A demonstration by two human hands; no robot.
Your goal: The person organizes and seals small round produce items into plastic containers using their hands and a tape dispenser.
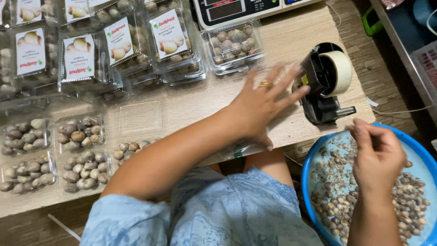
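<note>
Head view: your left hand (261,107) lies flat with fingers spread on an empty clear plastic box (248,148) at the worktop (291,34) edge, pressing rather than gripping it. Your right hand (377,155) hovers over the blue basin (307,171) of small garlic bulbs (409,200), fingertips pinched together (whether they hold a bulb, you cannot tell). Just beyond the left fingers stands a black tape dispenser (325,82). Filled boxes (79,134) sit farther left, with a scale (236,9) behind.
</note>
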